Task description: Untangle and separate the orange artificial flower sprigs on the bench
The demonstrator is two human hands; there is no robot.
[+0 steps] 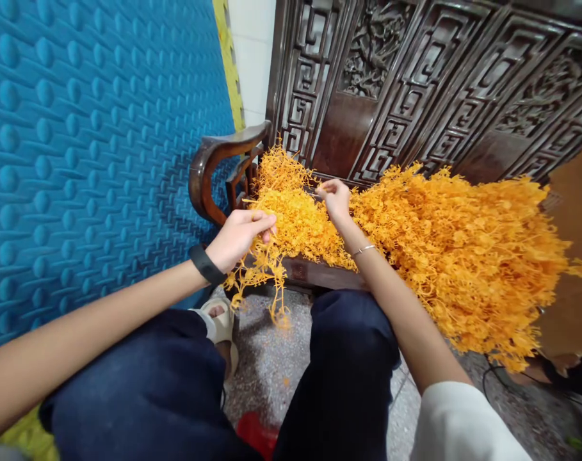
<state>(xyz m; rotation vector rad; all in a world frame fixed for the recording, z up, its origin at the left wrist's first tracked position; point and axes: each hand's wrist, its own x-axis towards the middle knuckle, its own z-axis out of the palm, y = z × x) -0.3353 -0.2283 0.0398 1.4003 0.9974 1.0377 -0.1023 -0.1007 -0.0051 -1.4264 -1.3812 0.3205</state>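
My left hand [242, 235] is closed in a pinch on an orange plastic-looking flower sprig [277, 275], whose thin branches hang down past the bench's front edge. My right hand [335, 198] reaches over the bench with thumb and fingertips pressed together. Something thin shows at those fingertips, too small to name. Between the hands lies a small heap of orange sprigs [303, 221] on the dark wooden bench [314, 272]. A much larger heap of the same sprigs [463, 250] spreads to the right of my right forearm.
The bench's curved armrest [207, 173] stands left of the small heap, and its carved back [348, 128] rises behind. A blue textured mat [103, 160] covers the left side. Brown cardboard [573, 256] is at the far right. Below are speckled floor [266, 365] and a red object [257, 434].
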